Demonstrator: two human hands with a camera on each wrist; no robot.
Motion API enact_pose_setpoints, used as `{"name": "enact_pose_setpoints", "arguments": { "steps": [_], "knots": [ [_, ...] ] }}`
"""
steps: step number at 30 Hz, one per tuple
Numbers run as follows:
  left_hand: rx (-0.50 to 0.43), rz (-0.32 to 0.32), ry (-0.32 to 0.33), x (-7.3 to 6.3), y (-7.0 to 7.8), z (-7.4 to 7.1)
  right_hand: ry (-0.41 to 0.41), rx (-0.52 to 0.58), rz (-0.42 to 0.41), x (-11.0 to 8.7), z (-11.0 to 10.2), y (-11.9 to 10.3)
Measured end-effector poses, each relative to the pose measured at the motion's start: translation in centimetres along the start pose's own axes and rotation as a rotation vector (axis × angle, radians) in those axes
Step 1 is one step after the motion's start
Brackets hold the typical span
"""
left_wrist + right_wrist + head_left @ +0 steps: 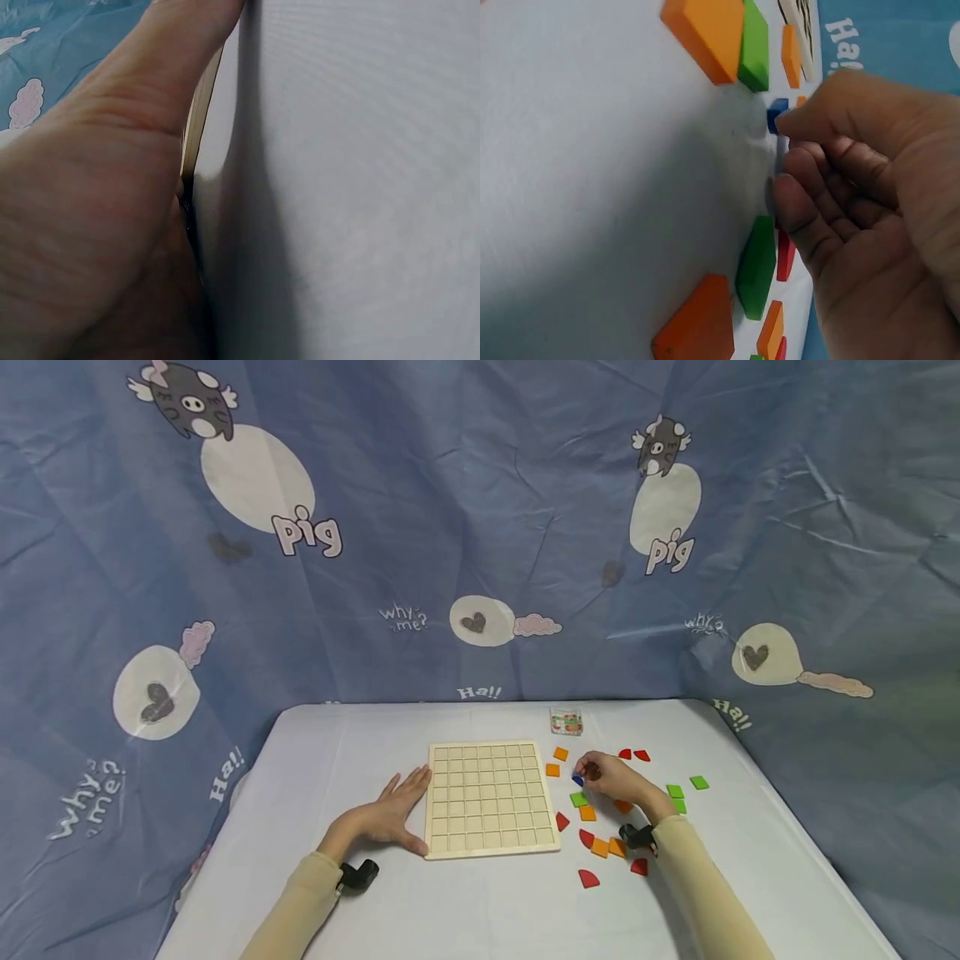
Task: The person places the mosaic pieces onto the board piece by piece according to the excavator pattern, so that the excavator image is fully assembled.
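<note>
A square wooden grid board [491,799] lies flat on the table. My left hand [393,812] rests at its left edge with fingers and thumb spread; the left wrist view shows my palm [97,217] beside the board's side [196,124]. To the right of the board, my right hand [606,774] pinches a small blue piece [778,114] with its fingertips, low over the table. Near it lie a light green tile [578,799] and an orange tile [587,813]. A dark green piece [757,268] shows beneath my curled fingers in the right wrist view.
Red quarter-round pieces [588,879], orange squares [600,847] and green tiles [699,782] are scattered around my right hand and forearm. A small picture card or packet [566,722] lies at the back of the white table [480,910]. Behind hangs a blue printed cloth [480,527].
</note>
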State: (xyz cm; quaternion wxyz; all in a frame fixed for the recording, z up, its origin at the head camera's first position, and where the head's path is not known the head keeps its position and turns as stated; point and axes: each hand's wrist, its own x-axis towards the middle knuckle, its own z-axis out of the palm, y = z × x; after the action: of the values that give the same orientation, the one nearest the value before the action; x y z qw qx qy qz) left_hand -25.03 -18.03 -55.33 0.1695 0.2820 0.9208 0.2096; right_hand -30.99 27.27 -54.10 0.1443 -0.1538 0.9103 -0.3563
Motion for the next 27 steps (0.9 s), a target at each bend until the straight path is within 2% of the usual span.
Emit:
{"name": "enact_pose_setpoints", "arguments": {
  "steps": [7,17,27],
  "knots": [
    [-0.010,0.017,-0.003,0.1,0.0,-0.1,0.013,-0.075,0.020,0.1,0.1,-0.4],
    [-0.026,0.003,0.001,-0.2,-0.1,-0.1,0.009,-0.159,0.026,0.6,0.4,-1.4],
    [-0.023,0.002,-0.011,-0.1,-0.1,-0.1,0.028,-0.164,0.030,0.8,0.9,-1.4]
  ]
}}
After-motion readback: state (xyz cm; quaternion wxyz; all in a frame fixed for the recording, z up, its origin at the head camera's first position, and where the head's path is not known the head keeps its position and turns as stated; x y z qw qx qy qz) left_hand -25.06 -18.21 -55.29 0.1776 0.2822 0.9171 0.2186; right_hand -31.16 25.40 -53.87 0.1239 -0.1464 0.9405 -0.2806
